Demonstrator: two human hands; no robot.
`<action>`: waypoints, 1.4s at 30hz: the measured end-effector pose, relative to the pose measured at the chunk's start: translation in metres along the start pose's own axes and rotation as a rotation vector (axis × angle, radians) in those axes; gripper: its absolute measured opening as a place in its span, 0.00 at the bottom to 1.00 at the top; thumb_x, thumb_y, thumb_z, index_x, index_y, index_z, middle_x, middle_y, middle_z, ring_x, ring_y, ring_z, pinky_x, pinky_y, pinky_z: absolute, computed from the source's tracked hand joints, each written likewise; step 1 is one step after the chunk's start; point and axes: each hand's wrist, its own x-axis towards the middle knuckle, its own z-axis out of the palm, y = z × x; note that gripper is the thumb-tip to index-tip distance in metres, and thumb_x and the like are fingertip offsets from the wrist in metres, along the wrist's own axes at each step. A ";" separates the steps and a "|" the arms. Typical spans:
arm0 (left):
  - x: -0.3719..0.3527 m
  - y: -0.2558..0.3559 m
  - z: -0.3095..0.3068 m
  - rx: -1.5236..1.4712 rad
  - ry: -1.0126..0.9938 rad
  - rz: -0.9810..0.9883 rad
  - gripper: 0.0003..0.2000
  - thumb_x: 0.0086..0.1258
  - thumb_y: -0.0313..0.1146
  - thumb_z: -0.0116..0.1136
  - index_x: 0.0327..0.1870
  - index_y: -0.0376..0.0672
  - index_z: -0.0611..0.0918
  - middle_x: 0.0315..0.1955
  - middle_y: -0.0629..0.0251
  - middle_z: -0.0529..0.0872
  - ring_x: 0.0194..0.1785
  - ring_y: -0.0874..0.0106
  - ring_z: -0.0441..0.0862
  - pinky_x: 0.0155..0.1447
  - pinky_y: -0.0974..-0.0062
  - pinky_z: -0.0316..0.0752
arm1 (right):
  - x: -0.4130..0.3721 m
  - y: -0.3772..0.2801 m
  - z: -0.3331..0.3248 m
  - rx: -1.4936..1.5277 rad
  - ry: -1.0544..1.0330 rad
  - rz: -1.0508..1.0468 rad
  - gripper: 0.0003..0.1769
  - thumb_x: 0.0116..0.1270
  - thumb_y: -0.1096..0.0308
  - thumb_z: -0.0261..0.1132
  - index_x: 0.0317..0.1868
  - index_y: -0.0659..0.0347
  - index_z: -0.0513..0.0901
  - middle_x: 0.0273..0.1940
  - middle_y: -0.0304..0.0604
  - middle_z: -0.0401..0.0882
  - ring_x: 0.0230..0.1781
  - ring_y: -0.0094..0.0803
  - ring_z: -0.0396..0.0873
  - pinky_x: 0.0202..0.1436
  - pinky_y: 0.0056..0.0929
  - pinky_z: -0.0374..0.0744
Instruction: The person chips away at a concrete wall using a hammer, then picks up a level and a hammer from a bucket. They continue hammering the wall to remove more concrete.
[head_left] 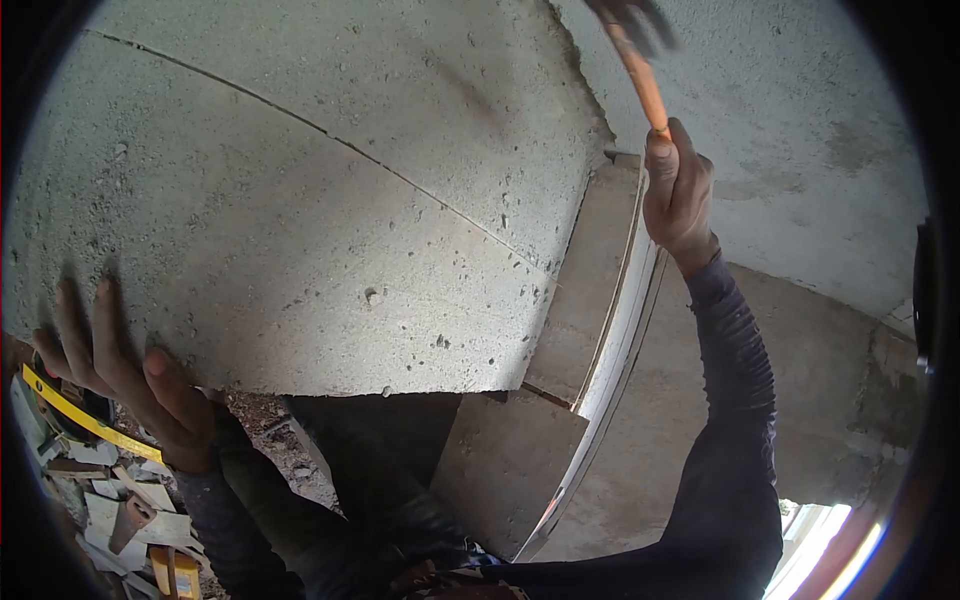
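Note:
My right hand (682, 190) is raised and closed round the wooden handle (645, 90) of a hammer. Its dark head (640, 22) is smeared by motion at the top edge of the view. On the left, my left hand (140, 385) lies with fingers apart against the lower edge of a large grey concrete surface (330, 240). That surface is pitted with small holes, and a thin dark line runs across it at a slant.
Beside the concrete runs a board (590, 270) with a pale strip (607, 365) along it. Down at the left lie a yellow strip (90, 415), a brown-handled tool (130, 520), a yellow object (175, 572) and scattered offcuts. A grey wall (790, 130) rises on the right.

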 end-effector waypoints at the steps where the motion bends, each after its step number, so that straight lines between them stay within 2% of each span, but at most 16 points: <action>1: 0.001 0.000 0.001 0.001 0.001 -0.001 0.37 0.80 0.61 0.17 0.69 0.47 0.75 0.71 0.53 0.70 0.79 0.58 0.54 0.81 0.47 0.32 | 0.000 0.019 0.017 -0.034 0.176 -0.263 0.24 0.81 0.50 0.50 0.36 0.64 0.71 0.22 0.53 0.77 0.18 0.53 0.77 0.21 0.42 0.71; 3: 0.007 0.010 -0.004 -0.039 0.040 -0.043 0.35 0.81 0.60 0.19 0.70 0.46 0.74 0.73 0.53 0.67 0.80 0.57 0.51 0.81 0.46 0.33 | -0.004 0.069 0.042 -0.107 0.281 -0.614 0.21 0.80 0.53 0.52 0.39 0.65 0.73 0.20 0.55 0.77 0.19 0.57 0.78 0.22 0.46 0.73; 5: 0.002 0.010 -0.005 -0.069 0.042 -0.058 0.34 0.81 0.59 0.20 0.70 0.46 0.73 0.74 0.53 0.66 0.80 0.54 0.49 0.81 0.45 0.34 | -0.042 0.137 0.053 -0.402 -0.215 0.189 0.21 0.80 0.53 0.51 0.40 0.65 0.75 0.22 0.60 0.79 0.25 0.63 0.81 0.27 0.54 0.75; 8: 0.004 0.013 -0.007 -0.080 0.021 -0.091 0.31 0.82 0.56 0.22 0.72 0.47 0.70 0.75 0.52 0.62 0.80 0.47 0.44 0.80 0.42 0.36 | -0.052 0.124 0.038 -0.446 -0.270 0.369 0.20 0.80 0.53 0.52 0.39 0.64 0.75 0.23 0.61 0.80 0.26 0.64 0.81 0.28 0.59 0.75; 11: 0.002 0.011 -0.001 -0.154 0.085 -0.069 0.30 0.81 0.57 0.25 0.70 0.50 0.71 0.75 0.56 0.62 0.81 0.47 0.41 0.79 0.38 0.36 | -0.028 0.038 0.013 -0.168 -0.172 0.144 0.22 0.79 0.50 0.55 0.35 0.61 0.72 0.17 0.47 0.72 0.16 0.38 0.77 0.18 0.40 0.75; 14: 0.003 0.011 -0.003 -0.124 0.061 -0.069 0.30 0.81 0.58 0.24 0.70 0.51 0.71 0.75 0.56 0.62 0.81 0.46 0.41 0.79 0.38 0.37 | 0.008 -0.054 0.008 0.008 -0.085 -0.093 0.20 0.79 0.52 0.57 0.34 0.60 0.71 0.19 0.42 0.68 0.12 0.28 0.70 0.15 0.33 0.72; 16: 0.003 0.012 -0.003 -0.118 0.061 -0.077 0.30 0.81 0.58 0.24 0.69 0.50 0.72 0.75 0.56 0.62 0.81 0.45 0.40 0.78 0.37 0.37 | 0.022 -0.078 0.013 0.102 0.099 -0.728 0.17 0.77 0.57 0.60 0.34 0.60 0.71 0.20 0.39 0.68 0.10 0.27 0.67 0.14 0.32 0.72; 18: 0.002 0.010 -0.004 -0.071 0.040 -0.064 0.30 0.82 0.56 0.21 0.72 0.51 0.69 0.76 0.54 0.61 0.81 0.47 0.41 0.79 0.38 0.37 | 0.006 0.007 0.040 0.050 0.009 -0.722 0.15 0.76 0.60 0.60 0.34 0.60 0.72 0.20 0.40 0.74 0.10 0.36 0.71 0.16 0.35 0.74; 20: 0.001 0.006 -0.006 -0.107 0.033 -0.048 0.30 0.82 0.56 0.21 0.72 0.50 0.69 0.75 0.54 0.61 0.81 0.47 0.41 0.79 0.39 0.37 | -0.040 0.106 0.046 -0.318 -0.049 -0.095 0.14 0.76 0.62 0.61 0.34 0.61 0.72 0.20 0.45 0.79 0.14 0.47 0.77 0.18 0.41 0.75; 22: 0.004 0.004 -0.005 -0.137 0.041 -0.031 0.30 0.82 0.55 0.22 0.72 0.50 0.69 0.75 0.53 0.61 0.81 0.47 0.41 0.79 0.39 0.37 | -0.057 0.120 0.039 -0.675 -0.132 0.115 0.14 0.76 0.60 0.60 0.35 0.61 0.73 0.20 0.51 0.81 0.16 0.53 0.78 0.17 0.45 0.74; 28: 0.001 0.009 -0.003 -0.134 0.037 -0.063 0.31 0.82 0.57 0.23 0.72 0.49 0.69 0.75 0.53 0.60 0.81 0.48 0.41 0.79 0.40 0.35 | -0.022 -0.022 0.029 -0.153 -0.095 -0.006 0.16 0.78 0.57 0.58 0.38 0.60 0.71 0.19 0.44 0.74 0.13 0.41 0.77 0.14 0.39 0.72; 30: 0.001 0.010 -0.003 -0.107 0.047 -0.065 0.31 0.82 0.57 0.23 0.72 0.48 0.69 0.75 0.53 0.61 0.81 0.49 0.42 0.80 0.41 0.35 | -0.003 -0.062 0.027 -0.005 0.010 -0.536 0.15 0.78 0.58 0.57 0.38 0.60 0.70 0.19 0.39 0.72 0.13 0.37 0.77 0.13 0.35 0.72; 33: 0.002 0.007 0.000 -0.113 0.047 -0.049 0.31 0.82 0.56 0.23 0.72 0.48 0.69 0.75 0.53 0.63 0.81 0.50 0.42 0.80 0.42 0.34 | -0.018 0.039 0.041 -0.074 -0.093 -0.502 0.14 0.78 0.58 0.58 0.39 0.59 0.71 0.19 0.40 0.74 0.15 0.38 0.78 0.14 0.34 0.75; 35: -0.003 0.008 -0.003 -0.117 0.022 -0.078 0.31 0.82 0.56 0.23 0.71 0.47 0.69 0.75 0.53 0.63 0.81 0.51 0.43 0.80 0.42 0.34 | -0.043 0.127 0.044 -0.595 -0.232 0.241 0.15 0.79 0.56 0.55 0.40 0.59 0.73 0.21 0.51 0.80 0.20 0.47 0.84 0.20 0.46 0.79; 38: -0.001 0.008 0.000 -0.083 0.074 -0.057 0.30 0.82 0.55 0.23 0.71 0.47 0.70 0.75 0.53 0.63 0.81 0.52 0.43 0.80 0.42 0.34 | -0.062 0.117 0.048 -0.582 -0.211 0.234 0.16 0.79 0.55 0.54 0.40 0.60 0.73 0.22 0.54 0.81 0.22 0.49 0.85 0.20 0.50 0.77; 42: -0.004 0.004 0.001 -0.112 0.047 -0.071 0.32 0.81 0.59 0.21 0.69 0.50 0.73 0.73 0.53 0.64 0.80 0.46 0.42 0.79 0.38 0.35 | -0.028 -0.009 0.038 -0.126 -0.106 -0.070 0.19 0.80 0.52 0.54 0.35 0.58 0.69 0.16 0.42 0.69 0.11 0.35 0.71 0.18 0.40 0.74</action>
